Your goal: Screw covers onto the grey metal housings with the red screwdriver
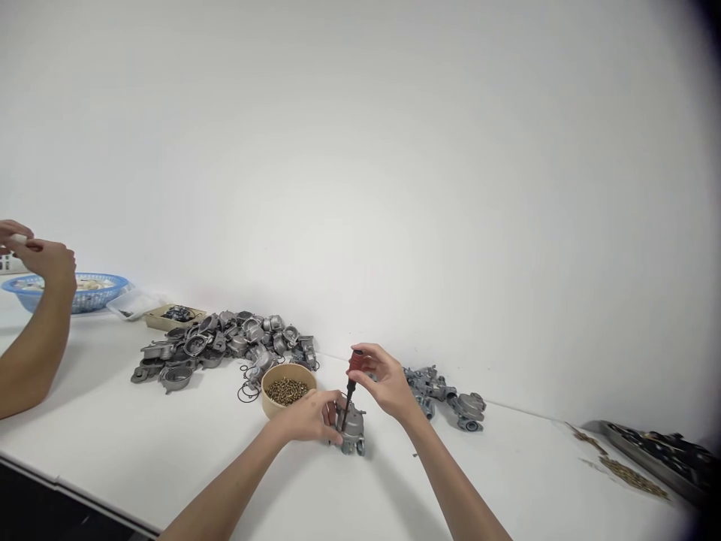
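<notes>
My right hand [384,379] is closed round the red handle of a screwdriver [354,364]. The dark shaft points down, slightly tilted, with its tip at the near left side of a grey metal carburetor [354,422]. That carburetor stands on the white table, its rounded bowl facing up. My left hand [313,415] grips the carburetor from the left, thumb and fingers against its side. The screw under the screwdriver tip is too small to make out. Just behind my left hand sits a round tan bowl [273,408] with many small brass-coloured screws [287,391].
Grey metal bowl castings [225,342] lie heaped at the back left, black rubber rings [248,392] beside them. More carburetors [467,409] lie right of my hand. A tray [647,451] and brass parts [634,477] are far right. Left are a blue basket [90,302] and another person's arm [42,338].
</notes>
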`<act>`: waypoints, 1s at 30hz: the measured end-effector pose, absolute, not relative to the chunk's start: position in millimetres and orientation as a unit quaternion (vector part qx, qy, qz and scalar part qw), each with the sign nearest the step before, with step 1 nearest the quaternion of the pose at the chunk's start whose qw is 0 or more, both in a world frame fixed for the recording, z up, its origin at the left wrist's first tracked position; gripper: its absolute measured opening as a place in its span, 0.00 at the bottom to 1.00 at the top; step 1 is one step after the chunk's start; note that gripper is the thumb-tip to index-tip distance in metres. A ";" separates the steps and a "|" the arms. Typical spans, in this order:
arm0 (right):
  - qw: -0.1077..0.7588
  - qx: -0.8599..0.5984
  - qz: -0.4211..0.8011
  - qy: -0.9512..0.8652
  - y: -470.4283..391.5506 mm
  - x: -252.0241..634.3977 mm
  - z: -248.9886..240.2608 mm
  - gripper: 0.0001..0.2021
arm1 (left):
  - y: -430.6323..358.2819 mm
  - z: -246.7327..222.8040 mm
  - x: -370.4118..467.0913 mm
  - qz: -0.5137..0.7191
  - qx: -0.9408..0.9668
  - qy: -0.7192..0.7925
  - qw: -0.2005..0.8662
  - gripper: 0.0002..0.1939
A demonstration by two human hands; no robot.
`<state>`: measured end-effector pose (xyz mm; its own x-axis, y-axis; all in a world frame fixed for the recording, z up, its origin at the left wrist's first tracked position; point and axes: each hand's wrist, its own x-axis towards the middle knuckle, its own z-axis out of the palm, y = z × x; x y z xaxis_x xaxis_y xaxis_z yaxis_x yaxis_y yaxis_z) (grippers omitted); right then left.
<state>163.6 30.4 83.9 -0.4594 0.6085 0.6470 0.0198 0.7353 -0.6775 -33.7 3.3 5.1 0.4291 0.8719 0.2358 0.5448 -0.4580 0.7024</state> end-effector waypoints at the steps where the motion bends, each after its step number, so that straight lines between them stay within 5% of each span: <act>1: 0.484 -0.196 0.300 -0.798 30.6 162.0 82.6 0.17 | 2.9 5.4 -34.0 0.300 0.801 0.440 0.275 0.26; 11: 0.593 -0.256 0.274 -0.712 54.6 201.8 100.3 0.25 | 5.9 3.1 -35.6 0.294 0.816 0.416 0.272 0.27; 16: 0.417 -0.422 0.176 -0.786 78.9 222.8 54.0 0.16 | 1.6 8.6 -35.5 0.282 0.818 0.422 0.271 0.26; 20: 0.354 -0.431 0.163 -0.814 87.8 207.2 4.4 0.08 | 1.8 9.3 -35.0 0.279 0.820 0.423 0.266 0.23; 30: 0.352 -0.405 0.165 -0.828 78.1 195.9 -1.8 0.13 | 3.3 6.9 -34.0 0.291 0.814 0.424 0.268 0.22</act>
<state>195.9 78.1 -1.8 -0.4243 0.7859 0.4498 0.5537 0.6183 -0.5578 -34.0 3.3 6.9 0.4701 0.8473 0.2473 0.5352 -0.4964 0.6835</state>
